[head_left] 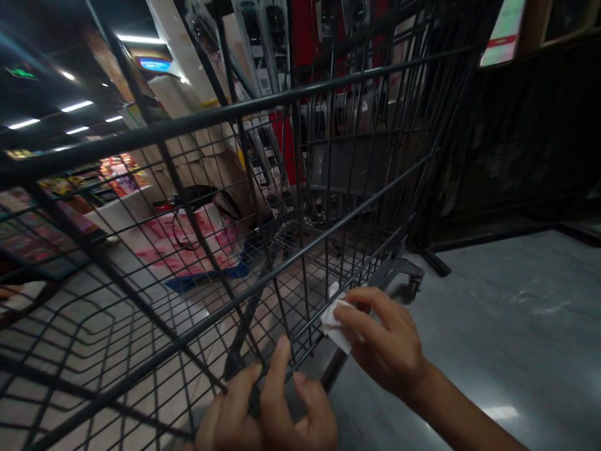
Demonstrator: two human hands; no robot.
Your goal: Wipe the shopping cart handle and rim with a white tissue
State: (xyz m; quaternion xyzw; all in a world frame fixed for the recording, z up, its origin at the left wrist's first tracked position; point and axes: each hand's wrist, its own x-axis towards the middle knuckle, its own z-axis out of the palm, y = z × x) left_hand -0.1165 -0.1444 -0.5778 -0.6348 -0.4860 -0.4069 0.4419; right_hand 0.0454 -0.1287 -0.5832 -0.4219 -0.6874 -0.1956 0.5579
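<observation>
A black wire shopping cart (263,106) fills most of the view, seen close from its side. My right hand (382,344) pinches a small white wipe (335,326) and presses it against the cart's lower side bars near the bottom corner. My left hand (267,410) rests low on the wire side, fingers hooked around the bars just left of the wipe. The cart's basket looks empty.
A cart wheel (406,282) sits on the grey shiny floor (507,326) at right. Through the wires I see a pink and white bag (188,241), store shelves (107,181) at left and dark racks with red panels behind. A dark low wall (516,156) stands at right.
</observation>
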